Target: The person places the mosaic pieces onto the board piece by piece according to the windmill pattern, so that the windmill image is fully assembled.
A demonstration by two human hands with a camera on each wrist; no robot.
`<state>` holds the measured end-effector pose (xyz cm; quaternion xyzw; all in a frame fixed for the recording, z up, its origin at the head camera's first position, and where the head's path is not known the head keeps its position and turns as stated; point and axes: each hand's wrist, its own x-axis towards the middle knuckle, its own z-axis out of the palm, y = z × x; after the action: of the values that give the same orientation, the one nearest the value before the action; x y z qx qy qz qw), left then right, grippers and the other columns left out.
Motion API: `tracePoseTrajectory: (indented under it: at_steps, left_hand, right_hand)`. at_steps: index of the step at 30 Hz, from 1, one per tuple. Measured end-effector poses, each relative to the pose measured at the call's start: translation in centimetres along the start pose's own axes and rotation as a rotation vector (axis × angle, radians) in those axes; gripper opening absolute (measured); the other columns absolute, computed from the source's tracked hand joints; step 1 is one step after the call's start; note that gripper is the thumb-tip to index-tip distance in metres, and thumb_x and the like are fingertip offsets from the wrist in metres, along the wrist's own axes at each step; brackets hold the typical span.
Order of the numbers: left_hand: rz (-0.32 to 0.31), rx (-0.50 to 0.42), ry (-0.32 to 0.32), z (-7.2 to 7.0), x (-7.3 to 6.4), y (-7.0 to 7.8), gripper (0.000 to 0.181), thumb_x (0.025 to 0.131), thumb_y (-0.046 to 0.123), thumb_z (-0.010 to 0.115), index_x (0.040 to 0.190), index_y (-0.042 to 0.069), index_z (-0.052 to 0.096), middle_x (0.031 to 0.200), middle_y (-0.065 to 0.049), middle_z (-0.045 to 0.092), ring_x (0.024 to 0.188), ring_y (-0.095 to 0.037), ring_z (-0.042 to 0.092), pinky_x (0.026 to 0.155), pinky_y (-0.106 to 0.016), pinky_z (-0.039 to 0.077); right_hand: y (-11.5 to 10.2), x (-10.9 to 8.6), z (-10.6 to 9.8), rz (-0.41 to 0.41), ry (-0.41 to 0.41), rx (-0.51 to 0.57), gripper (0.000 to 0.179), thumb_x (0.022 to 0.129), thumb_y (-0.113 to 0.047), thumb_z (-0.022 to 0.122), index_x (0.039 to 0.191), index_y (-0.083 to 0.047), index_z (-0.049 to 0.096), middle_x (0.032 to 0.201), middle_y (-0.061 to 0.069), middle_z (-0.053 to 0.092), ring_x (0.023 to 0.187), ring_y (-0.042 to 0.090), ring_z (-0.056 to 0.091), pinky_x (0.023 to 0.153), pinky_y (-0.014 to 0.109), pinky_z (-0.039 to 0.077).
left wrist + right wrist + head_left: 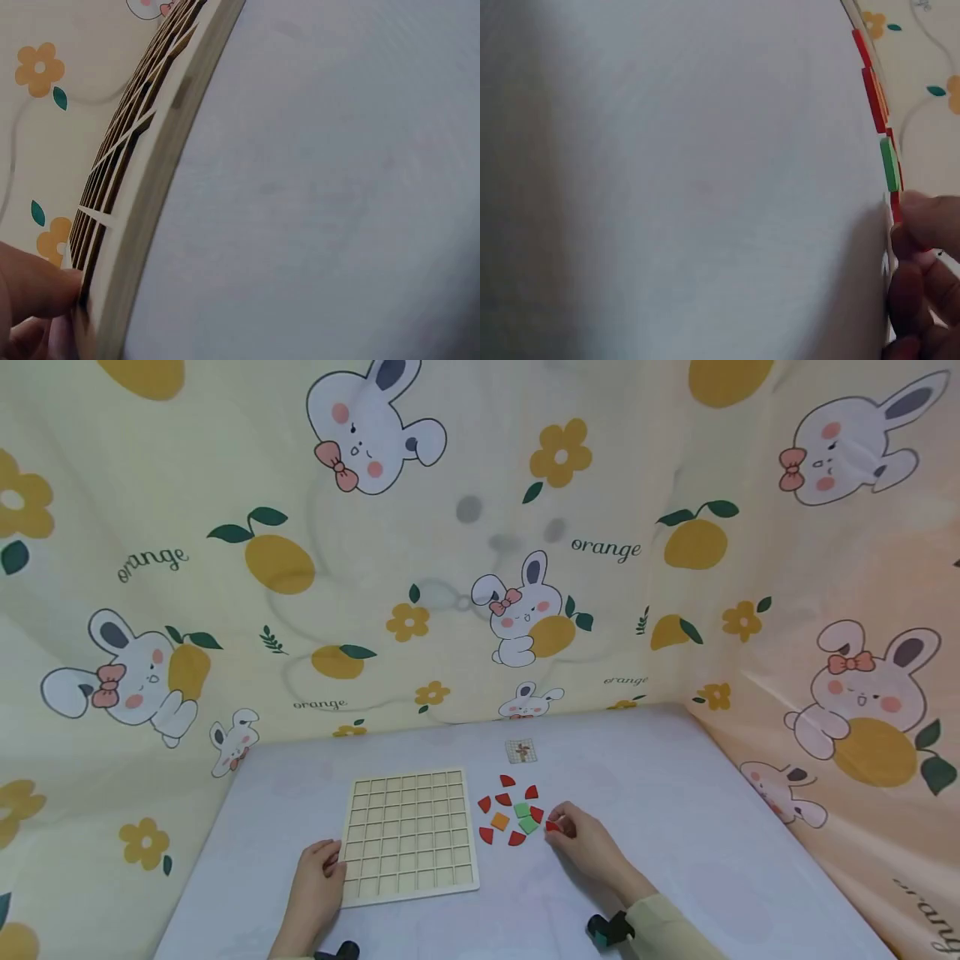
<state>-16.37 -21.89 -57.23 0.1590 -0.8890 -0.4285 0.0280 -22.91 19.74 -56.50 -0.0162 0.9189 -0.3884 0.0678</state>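
Observation:
A cream square grid board (pixel 408 835) with raised ridges lies on the table. At its left edge my left hand (pixel 317 878) grips the border near the front corner; the left wrist view has the thumb (pixel 45 285) on the board's rim. To the right of the loose pieces, my right hand (pixel 591 847) pinches a red quarter-circle piece (pixel 552 827) between thumb and fingertips. Several similar red pieces (pixel 517 838) lie between board and hand, around an orange square (pixel 500 821) and two green squares (pixel 528 825).
A small card (pixel 521 751) with a pinwheel-like pattern on a grid lies behind the pieces. The white-covered table (pixel 660 777) meets a printed curtain (pixel 450 527) of rabbits and oranges at the back and sides. A dark wrist device (pixel 609 930) sits by the right sleeve.

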Motion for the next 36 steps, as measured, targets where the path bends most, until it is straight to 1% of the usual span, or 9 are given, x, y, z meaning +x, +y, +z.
tracePoseTrajectory:
  at_steps: [3, 7, 14, 18, 22, 28, 30, 32, 36]
  left_hand:
    - [-0.007, 0.001, 0.006, -0.2, 0.1, -0.2, 0.041, 0.094, -0.005, 0.049, 0.132, -0.016, 0.044, 0.138, -0.029, 0.031, 0.123, -0.042, 0.043, 0.098, -0.046, 0.047]
    - [-0.026, -0.009, 0.009, -0.5, 0.1, -0.4, 0.041, 0.093, -0.005, 0.050, 0.133, -0.015, 0.044, 0.139, -0.028, 0.032, 0.123, -0.041, 0.044, 0.098, -0.046, 0.047]
    - [-0.026, -0.038, 0.013, -0.9, -0.2, -0.7, 0.041, 0.093, -0.002, 0.052, 0.133, -0.013, 0.046, 0.139, -0.025, 0.035, 0.121, -0.037, 0.046, 0.098, -0.045, 0.047]
    - [-0.018, -0.061, 0.017, -0.6, -0.3, -0.8, 0.041, 0.093, -0.002, 0.053, 0.132, -0.012, 0.047, 0.138, -0.023, 0.036, 0.120, -0.034, 0.047, 0.098, -0.045, 0.047]
    - [-0.028, -0.070, 0.021, -0.1, -0.2, -0.9, 0.040, 0.093, -0.002, 0.053, 0.132, -0.011, 0.048, 0.138, -0.021, 0.035, 0.119, -0.033, 0.048, 0.098, -0.044, 0.047]
    - [-0.048, -0.083, 0.024, 0.3, 0.0, -1.0, 0.040, 0.093, -0.002, 0.054, 0.132, -0.009, 0.049, 0.139, -0.020, 0.035, 0.119, -0.031, 0.048, 0.098, -0.043, 0.048]
    - [-0.049, -0.080, 0.024, 0.3, 0.1, -1.0, 0.040, 0.093, -0.001, 0.054, 0.132, -0.009, 0.049, 0.138, -0.020, 0.036, 0.120, -0.032, 0.049, 0.098, -0.043, 0.048]
    - [-0.045, -0.080, 0.030, 0.2, 0.1, -1.1, 0.040, 0.093, 0.000, 0.054, 0.132, -0.009, 0.049, 0.138, -0.020, 0.036, 0.119, -0.031, 0.049, 0.098, -0.043, 0.048]
    - [-0.035, -0.093, 0.025, 0.3, 0.1, -1.2, 0.040, 0.094, 0.000, 0.054, 0.133, -0.008, 0.049, 0.139, -0.019, 0.036, 0.119, -0.031, 0.049, 0.098, -0.042, 0.048]
  right_hand:
    - [-0.5, 0.4, 0.3, -0.014, 0.007, 0.018, 0.027, 0.085, -0.028, 0.075, 0.106, -0.024, 0.057, 0.088, -0.003, 0.058, 0.081, 0.016, 0.053, 0.072, 0.029, 0.051]
    - [-1.7, 1.3, 0.9, -0.065, -0.010, 0.051, 0.025, 0.087, -0.028, 0.074, 0.107, -0.025, 0.059, 0.087, -0.003, 0.059, 0.078, 0.017, 0.054, 0.064, 0.028, 0.051]
    - [-6.0, 3.5, 2.9, -0.144, -0.092, 0.122, 0.018, 0.091, -0.025, 0.069, 0.108, -0.026, 0.064, 0.087, -0.002, 0.060, 0.078, 0.020, 0.055, 0.057, 0.029, 0.053]
    - [-8.4, 5.0, 4.3, -0.171, -0.141, 0.147, 0.017, 0.092, -0.026, 0.067, 0.109, -0.028, 0.064, 0.089, 0.000, 0.061, 0.076, 0.021, 0.056, 0.054, 0.030, 0.052]
    - [-10.3, 6.4, 5.9, -0.184, -0.170, 0.133, 0.015, 0.092, -0.029, 0.067, 0.106, -0.030, 0.062, 0.091, -0.001, 0.060, 0.075, 0.020, 0.056, 0.053, 0.030, 0.049]
    - [-12.9, 7.6, 8.4, -0.194, -0.228, 0.128, 0.014, 0.092, -0.028, 0.067, 0.102, -0.025, 0.058, 0.088, 0.000, 0.059, 0.071, 0.017, 0.055, 0.053, 0.028, 0.048]
    - [-13.8, 7.8, 9.1, -0.216, -0.242, 0.116, 0.012, 0.093, -0.026, 0.066, 0.102, -0.022, 0.058, 0.086, -0.001, 0.059, 0.069, 0.016, 0.054, 0.053, 0.027, 0.047]
    - [-14.6, 8.0, 10.0, -0.260, -0.248, 0.112, 0.010, 0.094, -0.023, 0.065, 0.102, -0.020, 0.060, 0.084, -0.001, 0.059, 0.064, 0.015, 0.053, 0.050, 0.027, 0.046]
    - [-15.4, 8.5, 11.8, -0.320, -0.254, 0.085, 0.007, 0.094, -0.020, 0.064, 0.101, -0.019, 0.062, 0.082, -0.004, 0.060, 0.059, 0.014, 0.050, 0.047, 0.027, 0.043]
